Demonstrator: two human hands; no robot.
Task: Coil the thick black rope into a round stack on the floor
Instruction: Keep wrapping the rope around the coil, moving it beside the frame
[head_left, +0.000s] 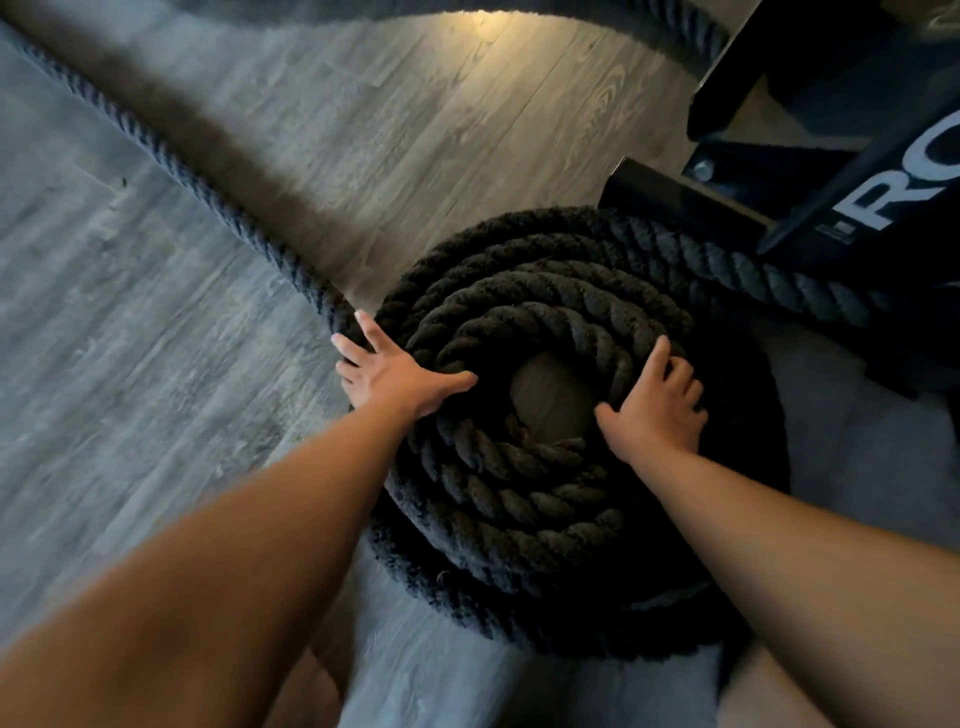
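Observation:
The thick black rope (524, 493) lies in a round coil of several turns on the wood floor, with a small gap of bare floor at its centre. A loose length of the same rope runs from the coil's left side up to the far left corner. My left hand (387, 369) rests flat on the coil's left edge, fingers spread over the outer turn where the loose length joins. My right hand (657, 402) presses on the coil's right inner turns, fingers curled over the rope.
A black metal gym rack base (810, 208) with white lettering stands right behind the coil, at the upper right; another stretch of rope runs under it. Grey wood flooring (156, 322) spreads to the left and behind.

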